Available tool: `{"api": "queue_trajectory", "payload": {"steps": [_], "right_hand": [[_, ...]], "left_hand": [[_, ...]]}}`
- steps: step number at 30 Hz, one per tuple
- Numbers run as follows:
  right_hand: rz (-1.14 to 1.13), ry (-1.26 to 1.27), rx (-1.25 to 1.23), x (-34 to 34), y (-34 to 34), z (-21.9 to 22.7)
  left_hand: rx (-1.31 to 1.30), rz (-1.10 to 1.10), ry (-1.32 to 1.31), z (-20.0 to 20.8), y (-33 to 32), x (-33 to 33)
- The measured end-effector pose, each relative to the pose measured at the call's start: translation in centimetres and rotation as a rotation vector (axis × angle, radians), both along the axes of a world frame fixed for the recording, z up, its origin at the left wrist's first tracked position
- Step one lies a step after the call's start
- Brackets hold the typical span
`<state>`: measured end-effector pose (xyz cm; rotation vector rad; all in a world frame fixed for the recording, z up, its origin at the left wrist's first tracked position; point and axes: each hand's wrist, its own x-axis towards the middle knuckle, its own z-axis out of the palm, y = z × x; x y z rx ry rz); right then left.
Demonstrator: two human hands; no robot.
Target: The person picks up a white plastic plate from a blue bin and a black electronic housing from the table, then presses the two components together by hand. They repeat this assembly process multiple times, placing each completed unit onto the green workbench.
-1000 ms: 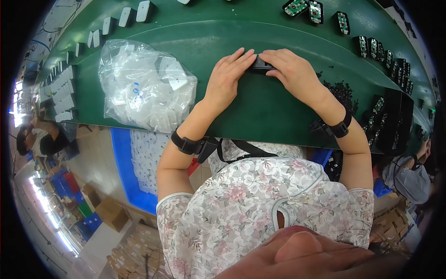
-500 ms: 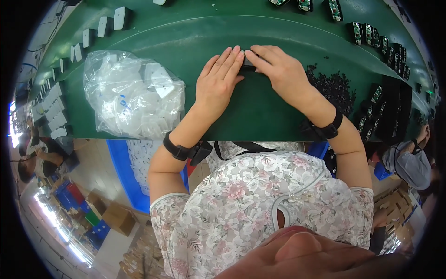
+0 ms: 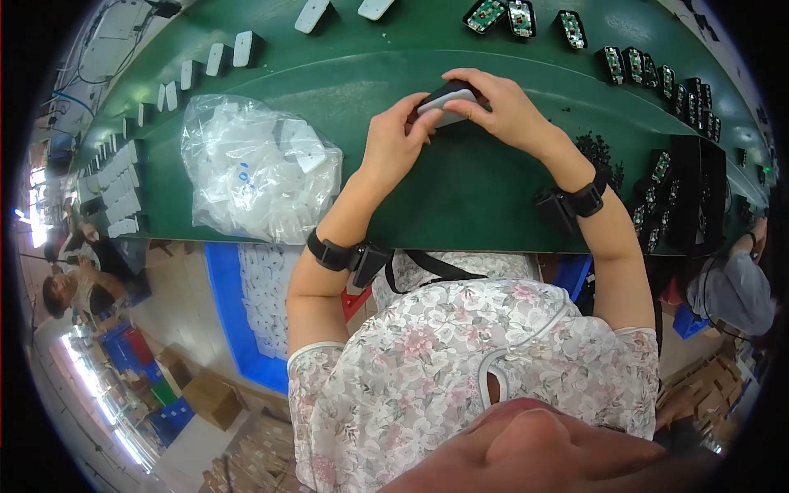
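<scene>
A small black plastic case with a light grey cover (image 3: 450, 101) is held tilted above the green table. My left hand (image 3: 396, 135) grips its left end between thumb and fingers. At the other end my right hand (image 3: 499, 105) closes on it, thumb on the grey face and fingers behind the black side. Left of my hands lies a clear plastic bag (image 3: 255, 177) full of white covers. A scatter of small black parts (image 3: 593, 152) sits on the table beyond my right wrist.
Cases with white covers (image 3: 244, 49) stand along the table's left and far side. Open black cases with green circuit boards (image 3: 571, 30) line the far right, near a black box (image 3: 697, 197). A blue bin (image 3: 234, 320) with white parts stands below the table edge. Other people sit at both sides.
My hands were flat over the case on the table; now they have lifted and tilted it, so its light grey face shows. The view has shifted slightly.
</scene>
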<state>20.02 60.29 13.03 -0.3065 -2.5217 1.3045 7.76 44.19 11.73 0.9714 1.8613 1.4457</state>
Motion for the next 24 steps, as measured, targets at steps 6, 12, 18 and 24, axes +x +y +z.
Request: {"api": "queue_trajectory", "payload": {"steps": [6, 12, 18, 24], "right_hand": [[-0.063, 0.024, 0.076, -0.4, 0.6, -0.1], [-0.032, -0.031, -0.364, 0.1, 1.1, 1.1], [-0.066, 0.131, -0.157, -0.9, 1.9, -0.8], [-0.429, 0.249, -0.056, -0.6, 0.1, 0.4]], "left_hand": [[-0.028, 0.022, -0.163, 1.2, 1.2, -0.3], [-0.07, 0.0, -0.161, 1.7, 1.8, -0.9], [-0.032, -0.015, -0.151, 1.6, 2.6, -1.7], [-0.026, 0.139, -0.061, -1.9, 7.2, -7.4]]}}
